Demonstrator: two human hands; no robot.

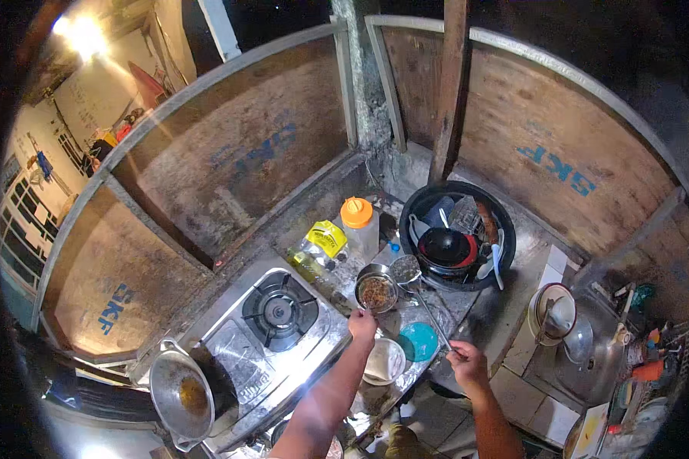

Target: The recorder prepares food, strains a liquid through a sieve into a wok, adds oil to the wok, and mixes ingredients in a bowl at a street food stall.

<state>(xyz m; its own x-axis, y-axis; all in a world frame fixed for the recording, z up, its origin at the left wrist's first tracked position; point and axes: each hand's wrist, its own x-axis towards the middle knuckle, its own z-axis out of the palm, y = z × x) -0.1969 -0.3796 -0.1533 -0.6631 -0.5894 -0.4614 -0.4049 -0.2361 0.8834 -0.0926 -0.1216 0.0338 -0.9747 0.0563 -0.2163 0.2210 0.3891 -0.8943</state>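
My left hand (363,326) is closed at the near edge of a small metal pot (377,291), apparently on its handle. Brown bits cover the pot's inside. My right hand (468,367) grips the long thin handle of a skimmer (405,269). The skimmer's round mesh head sits beside the pot's right rim; whether they touch, I cannot tell. Below the pot stands a round container (384,361) with something white in it. A teal round lid (418,342) lies between that container and the skimmer's handle.
To the left, a gas stove (247,367) carries a wok (181,396) with yellowish-brown residue. An orange-lidded plastic jar (358,221) and a yellow-labelled pouch (326,240) stand behind. A black basin (508,241) holds cookware. Bowls (553,312) rest by the sink (600,367).
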